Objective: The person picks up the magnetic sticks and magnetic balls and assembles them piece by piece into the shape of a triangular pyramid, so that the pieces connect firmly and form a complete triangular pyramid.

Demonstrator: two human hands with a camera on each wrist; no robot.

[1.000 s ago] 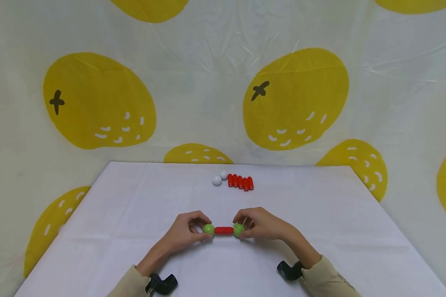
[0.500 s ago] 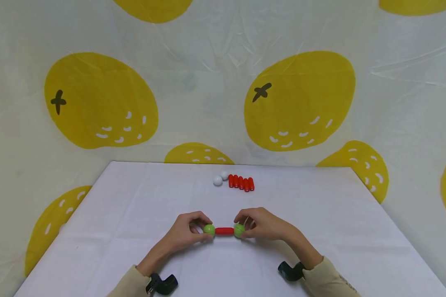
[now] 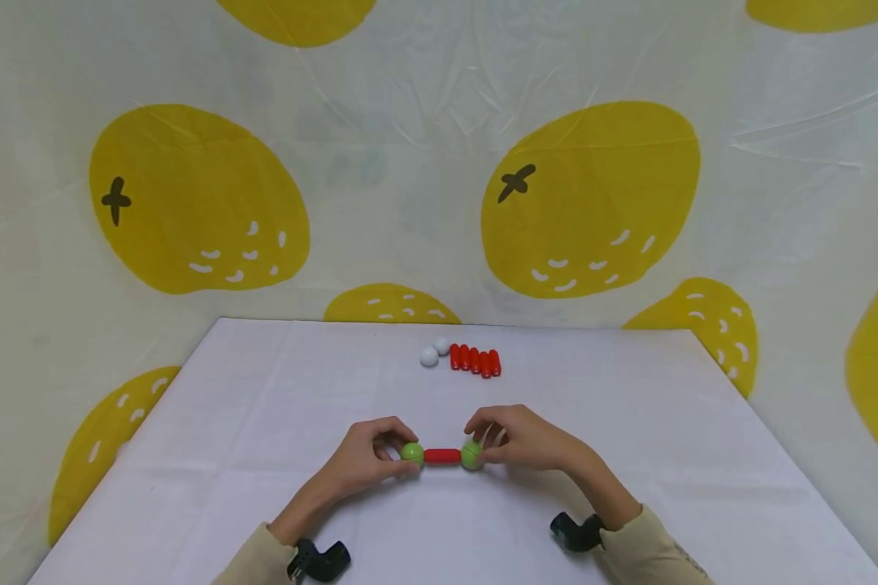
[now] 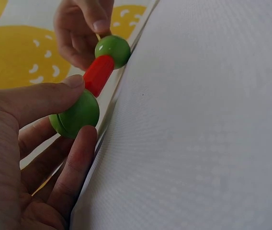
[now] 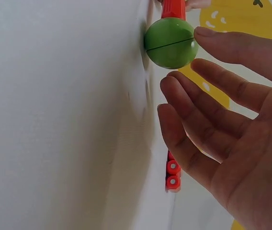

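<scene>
A red rod lies between two green balls in the head view, its ends touching both. My left hand pinches the left green ball between thumb and fingers. Beside the right green ball, which has a dark seam round it, is my right hand. In the right wrist view its fingers are loosely bent and apart from that ball. Only the thumb tip comes up to the ball's edge; whether it touches I cannot tell.
At the back of the white-covered table lie two white balls and several red rods side by side. A cloth with yellow fruit prints hangs behind. Each wrist carries a black camera mount.
My right hand has eased slightly up and right, its fingers loosening from the right green ball. The left hand, the rod and both balls stay nearly where they were.
</scene>
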